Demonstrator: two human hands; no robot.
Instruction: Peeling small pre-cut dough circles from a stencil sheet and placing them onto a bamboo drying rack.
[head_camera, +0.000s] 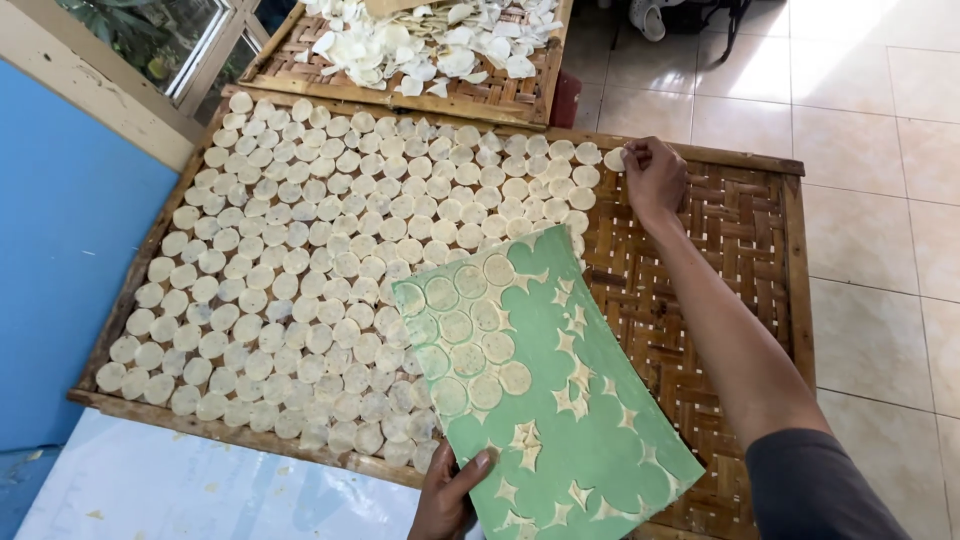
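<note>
My left hand (446, 498) grips the near corner of a green sheet (585, 440) that carries several pale round dough discs (470, 330) and star-shaped scraps. The sheet hangs tilted over a woven bamboo tray (740, 240). My right hand (652, 176) reaches to the tray's far edge and pinches one round disc (613, 159) at the end of the top row. Rows of the same discs (330, 260) cover the tray's left two thirds; its right part is bare weave.
A second bamboo tray (500, 100) with dried curled white chips (430, 45) lies beyond. A blue wall (60, 240) and window frame (190, 60) stand at the left. Beige floor tiles (880, 200) run to the right. A pale blue-white surface (180, 485) lies below the tray.
</note>
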